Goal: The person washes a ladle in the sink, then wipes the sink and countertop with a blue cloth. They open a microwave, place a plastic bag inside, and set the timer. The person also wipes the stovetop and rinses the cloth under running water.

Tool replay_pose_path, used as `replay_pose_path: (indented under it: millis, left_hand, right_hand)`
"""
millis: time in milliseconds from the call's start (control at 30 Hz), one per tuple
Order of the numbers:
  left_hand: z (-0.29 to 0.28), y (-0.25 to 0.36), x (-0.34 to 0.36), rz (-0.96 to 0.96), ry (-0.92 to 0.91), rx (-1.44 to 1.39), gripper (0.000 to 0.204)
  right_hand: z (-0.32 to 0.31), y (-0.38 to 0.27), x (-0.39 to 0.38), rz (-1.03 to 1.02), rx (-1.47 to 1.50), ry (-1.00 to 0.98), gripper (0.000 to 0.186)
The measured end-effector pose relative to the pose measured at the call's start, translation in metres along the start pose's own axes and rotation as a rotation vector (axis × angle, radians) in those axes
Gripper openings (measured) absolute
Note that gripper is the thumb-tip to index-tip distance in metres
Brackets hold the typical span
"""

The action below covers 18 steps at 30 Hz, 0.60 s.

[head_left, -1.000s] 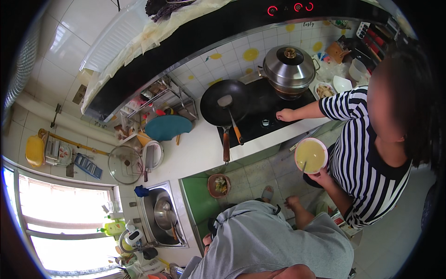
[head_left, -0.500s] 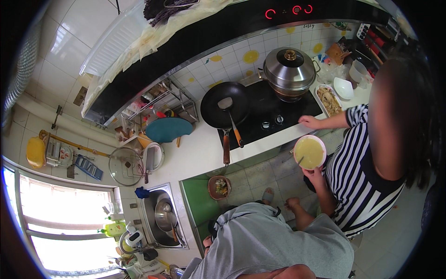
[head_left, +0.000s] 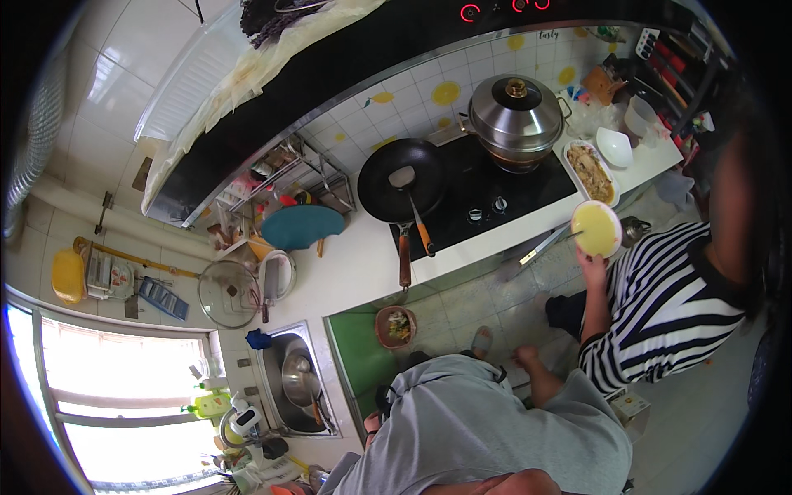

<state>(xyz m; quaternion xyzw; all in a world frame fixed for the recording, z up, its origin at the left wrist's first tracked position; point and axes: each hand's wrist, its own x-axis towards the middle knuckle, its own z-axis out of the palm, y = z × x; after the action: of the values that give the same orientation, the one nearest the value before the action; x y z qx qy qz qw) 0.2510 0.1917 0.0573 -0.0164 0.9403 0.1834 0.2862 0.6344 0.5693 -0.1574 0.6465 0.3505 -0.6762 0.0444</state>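
Observation:
My left hand shows only as a small patch of skin low in the middle, beside my grey clothing; its fingers cannot be made out. My right hand is not visible. A steel sink with a pot and a wooden-handled utensil inside lies to the left of me. At the right, another person in a striped top holds a bowl of yellow liquid with a utensil in it, below a tray of food.
A black wok with a spatula sits on the cooktop beside a lidded steel pot. A glass lid, teal board and rack line the white counter. A bin stands on the tiled floor; a window is at left.
The other person has moved the bowl up and rightward toward the counter and leaned away. Their hand that was at the cooktop knob is no longer visible. My body is nearly unchanged.

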Motion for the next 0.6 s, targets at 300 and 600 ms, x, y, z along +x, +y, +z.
replay_pose_path:
  millis: [300, 600]
  left_hand:
    - [-0.026, 0.09, 0.015, 0.107, -0.072, -0.143, 0.019]
    - [0.01, 0.17, 0.137, 0.572, -0.34, 0.109, 0.014]
  right_hand:
    - [-0.007, 0.011, -0.027, 0.109, 0.259, 0.124, 0.025]
    - [0.015, -0.032, -0.11, 0.053, 0.474, 0.395, 0.017]
